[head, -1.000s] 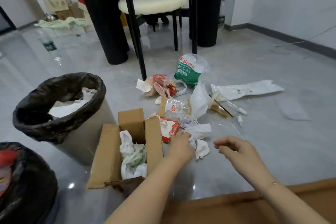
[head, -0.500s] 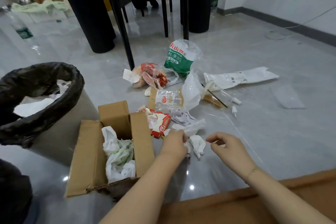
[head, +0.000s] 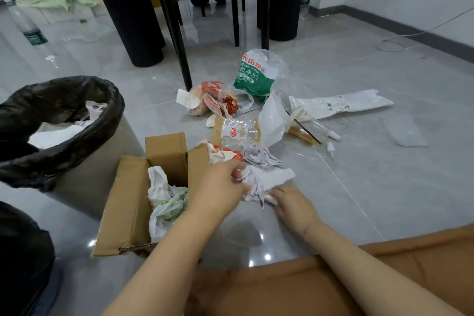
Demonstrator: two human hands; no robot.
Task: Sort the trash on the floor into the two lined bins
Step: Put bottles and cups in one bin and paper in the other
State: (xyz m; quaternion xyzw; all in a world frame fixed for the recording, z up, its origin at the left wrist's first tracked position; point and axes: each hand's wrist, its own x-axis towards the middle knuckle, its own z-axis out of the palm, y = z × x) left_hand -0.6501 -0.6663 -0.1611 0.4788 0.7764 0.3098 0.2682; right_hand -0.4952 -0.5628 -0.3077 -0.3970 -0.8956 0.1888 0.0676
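**A:** Head cam check, what are the hands doing right now?

**B:** Left hand (head: 222, 186) is gripping a wad of crumpled tissue (head: 266, 181), fingers curled round its left end. Right hand (head: 291, 204) is lying low on the floor (head: 384, 187) with its fingers touching the near edge of the same wad. Can't really tell if they're pinching it or just resting on it, since the fingertips are hiding under the paper.

**A:** And where's that tissue sitting?

**B:** Just right of the open box (head: 128, 202), which is holding white and green plastic bags (head: 166, 202). Another crumpled paper (head: 261, 156) is lying just beyond the wad, nearly touching it.

**A:** Bins?

**B:** Both on the left, black liners. The farther bin (head: 77, 120) is showing white paper inside and standing right beside the box. The near bin (head: 23, 251) is poking in at the bottom-left corner, contents not visible.

**A:** Rest of the trash?

**B:** Spreading out past the hands: a clear wrapper (head: 238, 133), a red snack bag (head: 218, 100), a green water bag (head: 256, 72) standing upright farther back, and a long white pouch (head: 341, 105) lying off to the right. Chair legs (head: 177, 33) are standing behind all that.
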